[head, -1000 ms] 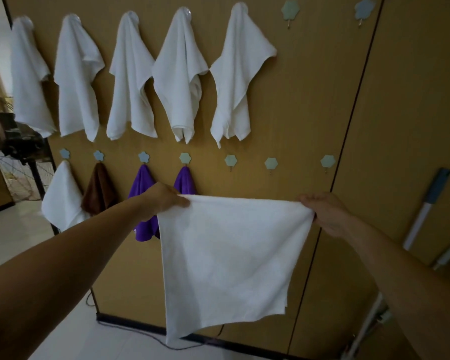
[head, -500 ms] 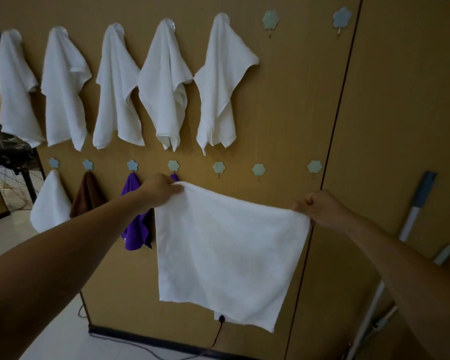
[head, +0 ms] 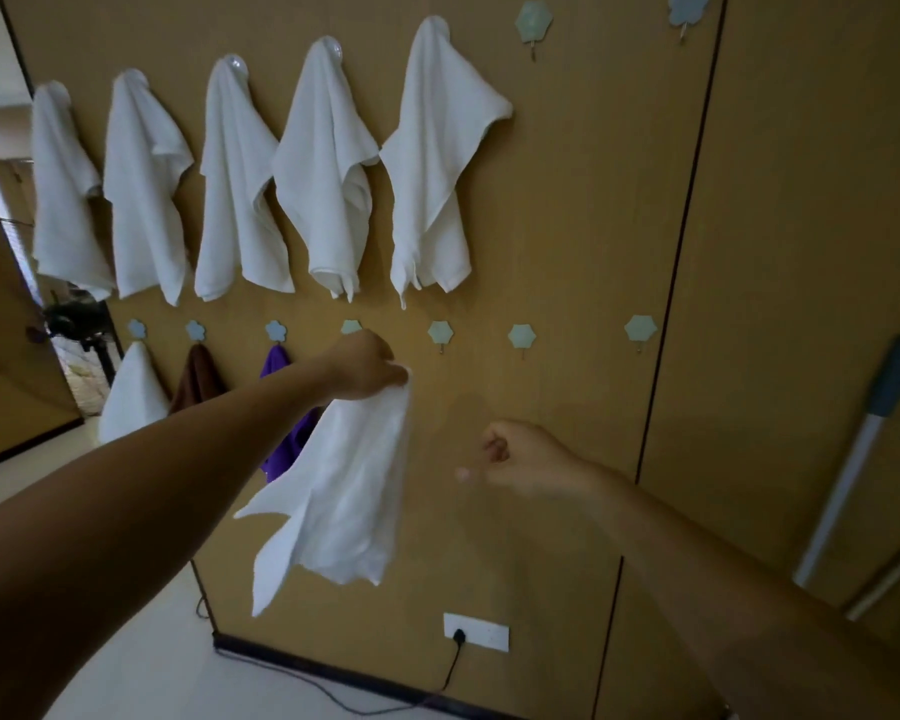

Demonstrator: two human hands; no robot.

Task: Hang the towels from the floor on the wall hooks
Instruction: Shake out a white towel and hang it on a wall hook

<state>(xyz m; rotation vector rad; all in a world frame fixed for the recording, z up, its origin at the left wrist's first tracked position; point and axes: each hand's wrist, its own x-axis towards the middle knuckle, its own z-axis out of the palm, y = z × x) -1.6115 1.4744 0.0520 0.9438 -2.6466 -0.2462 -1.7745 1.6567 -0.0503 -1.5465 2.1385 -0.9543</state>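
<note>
Left hand (head: 370, 368): raised to the wall (head: 567, 200), just under a lower-row hook (head: 351, 326); fingers pinching one corner of the white towel (head: 349, 491).
White towel: off the floor, hanging loose from that corner in front of the wall and overlapping part of the purple towel (head: 276, 361).
Right hand (head: 526, 459): blurred, right of the white towel and apart from it; fingers clenched inward, grasping nothing.
Upper row: five hung towels (head: 328, 168), all white.
Lower row: brown towel (head: 198, 376) left of the purple one.
Right edge: mop handle (head: 853, 485) leaning on the wall.
</note>
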